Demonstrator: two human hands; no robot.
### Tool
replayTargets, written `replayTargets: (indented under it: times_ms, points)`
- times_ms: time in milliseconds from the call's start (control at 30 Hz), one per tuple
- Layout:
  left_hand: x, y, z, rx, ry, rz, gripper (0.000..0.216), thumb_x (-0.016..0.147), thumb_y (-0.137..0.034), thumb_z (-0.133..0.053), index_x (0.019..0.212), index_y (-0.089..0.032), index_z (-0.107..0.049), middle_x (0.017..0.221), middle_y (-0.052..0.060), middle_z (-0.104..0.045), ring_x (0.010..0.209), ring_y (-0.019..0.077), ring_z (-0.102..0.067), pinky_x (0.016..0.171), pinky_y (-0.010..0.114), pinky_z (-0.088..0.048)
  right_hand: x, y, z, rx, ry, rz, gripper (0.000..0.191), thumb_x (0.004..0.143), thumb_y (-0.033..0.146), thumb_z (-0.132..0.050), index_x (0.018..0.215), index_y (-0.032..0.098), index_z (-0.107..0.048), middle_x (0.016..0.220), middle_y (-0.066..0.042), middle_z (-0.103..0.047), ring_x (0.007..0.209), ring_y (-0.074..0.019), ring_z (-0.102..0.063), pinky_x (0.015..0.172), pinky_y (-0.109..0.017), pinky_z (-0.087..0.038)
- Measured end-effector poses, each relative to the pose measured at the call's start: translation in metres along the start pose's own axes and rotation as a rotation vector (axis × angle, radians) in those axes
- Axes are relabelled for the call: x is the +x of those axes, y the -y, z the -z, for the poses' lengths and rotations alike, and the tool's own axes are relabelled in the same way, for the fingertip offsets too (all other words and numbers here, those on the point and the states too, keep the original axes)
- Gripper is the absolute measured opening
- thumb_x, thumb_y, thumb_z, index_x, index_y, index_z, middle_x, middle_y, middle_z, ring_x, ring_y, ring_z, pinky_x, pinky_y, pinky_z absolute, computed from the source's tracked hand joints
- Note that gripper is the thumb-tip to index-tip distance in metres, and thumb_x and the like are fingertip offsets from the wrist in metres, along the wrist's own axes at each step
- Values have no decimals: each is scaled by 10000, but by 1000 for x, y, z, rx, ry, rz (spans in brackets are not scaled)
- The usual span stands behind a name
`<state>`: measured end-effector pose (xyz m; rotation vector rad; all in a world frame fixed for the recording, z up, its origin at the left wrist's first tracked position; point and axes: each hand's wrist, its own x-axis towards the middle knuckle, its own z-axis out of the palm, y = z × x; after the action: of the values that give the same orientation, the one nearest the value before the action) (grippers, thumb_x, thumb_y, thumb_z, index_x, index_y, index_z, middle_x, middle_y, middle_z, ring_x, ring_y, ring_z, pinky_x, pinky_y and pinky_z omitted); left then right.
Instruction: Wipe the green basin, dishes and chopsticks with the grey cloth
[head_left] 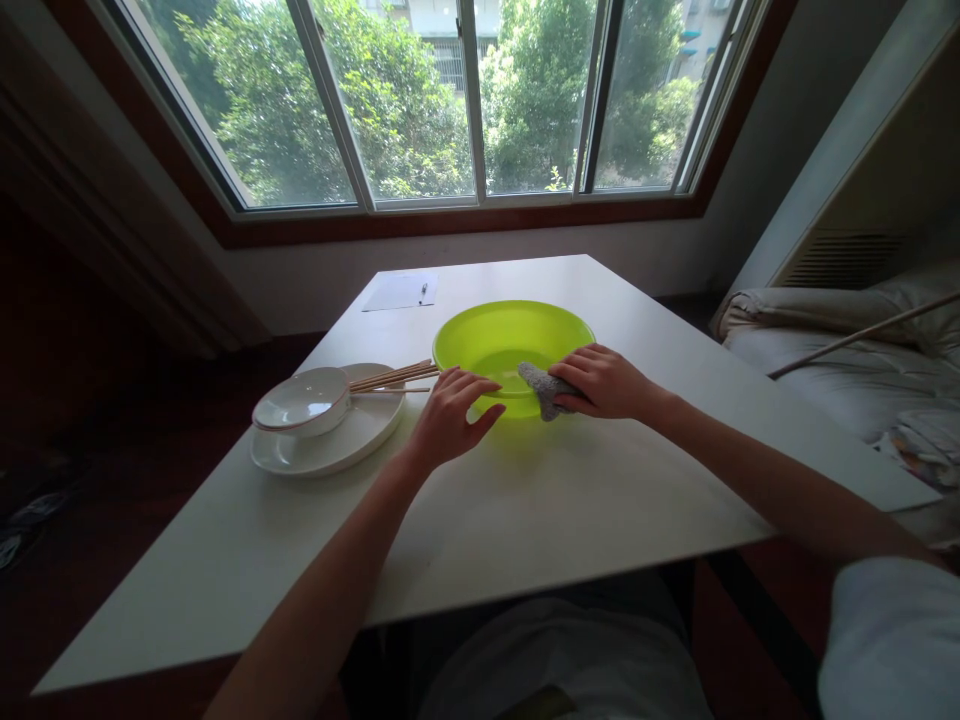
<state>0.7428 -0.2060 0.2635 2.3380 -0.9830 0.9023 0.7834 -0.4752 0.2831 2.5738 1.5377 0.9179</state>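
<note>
A lime-green plastic basin (480, 325) stands on the white table in front of me. My right hand (600, 382) is closed around a grey cloth (551, 390) at the basin's near right rim, and part of the cloth hangs over the edge. At the near left rim is my left hand (454, 412), fingers stretched out and thumb apart, with nothing in it. Its fingertips reach the rim; whether they press on it I cannot tell. Left of that hand, a white bowl (304, 400) rests on a white oval plate (375, 430), with several wooden chopsticks (394, 377) lying across the plate.
A sheet of paper (390, 292) with a pen (423, 292) on it lies at the far left of the table (525, 520). Beyond the table is a window (472, 195). To the right, a cushioned seat (810, 350) has a thin stick (862, 335) across it.
</note>
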Motion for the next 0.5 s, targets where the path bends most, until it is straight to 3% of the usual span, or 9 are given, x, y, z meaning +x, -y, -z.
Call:
replayTargets:
  times_ms: [267, 500]
  points:
    - [0, -2, 2, -4, 22, -4, 113, 864, -237, -527, 903, -186, -620, 838, 50, -687, 795, 182, -595, 856, 376, -438, 30, 47, 10, -17, 70, -108, 360, 925, 428, -435, 1077, 140, -587, 901, -93, -689, 765, -208, -604, 640, -321, -336]
    - [-1, 2, -1, -25, 19, -4, 92, 881, -221, -496, 868, -186, -579, 812, 34, -671, 767, 168, -583, 858, 362, -433, 34, 60, 9, -25, 60, -130, 319, 954, 370, -401, 1095, 141, -574, 926, -96, -687, 782, -199, -612, 635, -309, -324]
